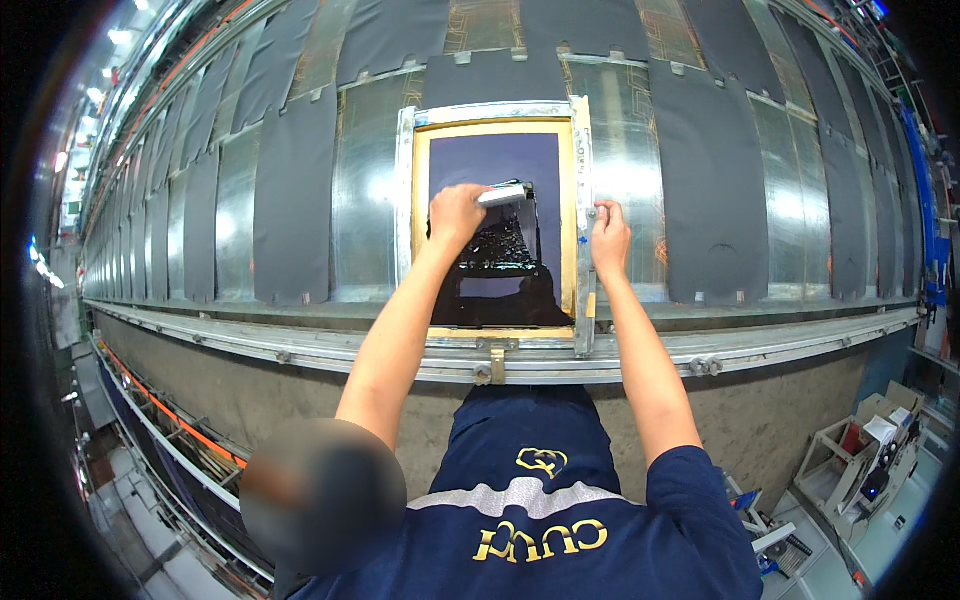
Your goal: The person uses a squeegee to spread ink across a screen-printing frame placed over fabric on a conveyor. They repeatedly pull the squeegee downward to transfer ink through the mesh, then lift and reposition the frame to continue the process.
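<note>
Left hand (455, 212) clenched on squeegee (505, 194), blade laid flat across dark mesh of screen (497, 230); likely pressed down to drag the black ink (500, 250) smeared just below it. Right hand (608, 238) gripping metal frame (583, 200) on screen's right edge, apparently to steady it against the pull. Screen lying flat on long bench (700, 350), clamped at near rail by bracket (495, 358), so stays registered. Grey fabric panels (295, 190) laid in rows either side on shiny platens, evenly spaced. Cart (880, 450) with small items at lower right, well apart.
</note>
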Available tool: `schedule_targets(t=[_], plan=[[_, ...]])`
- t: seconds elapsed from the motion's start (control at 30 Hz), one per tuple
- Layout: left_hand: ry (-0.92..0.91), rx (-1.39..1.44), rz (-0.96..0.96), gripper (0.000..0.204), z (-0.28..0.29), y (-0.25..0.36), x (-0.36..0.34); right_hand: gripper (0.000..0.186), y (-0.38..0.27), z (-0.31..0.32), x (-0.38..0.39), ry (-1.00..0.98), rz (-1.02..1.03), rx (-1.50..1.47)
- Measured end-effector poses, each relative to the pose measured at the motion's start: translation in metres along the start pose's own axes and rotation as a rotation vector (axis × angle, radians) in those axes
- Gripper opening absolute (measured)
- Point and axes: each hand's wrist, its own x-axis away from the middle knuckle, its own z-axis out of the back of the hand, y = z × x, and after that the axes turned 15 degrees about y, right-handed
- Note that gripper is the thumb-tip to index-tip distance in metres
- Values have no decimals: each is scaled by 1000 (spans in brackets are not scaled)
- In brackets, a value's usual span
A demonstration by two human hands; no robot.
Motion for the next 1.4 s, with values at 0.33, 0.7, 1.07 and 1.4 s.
schedule_targets(t=[0.33,0.7,1.07,1.4], plan=[[157,47,-225,29,-14,2,112,18,7,1,0,53,27,-60],[46,113,-270,57,46,-26,201,20,-55,-10,-1,74,166,-99],[25,59,-161,53,201,-298,202,21,-199,-232,202,107,152,-241],[63,52,-115,59,258,-449,218,19,-261,-338,295,10,53,-186]])
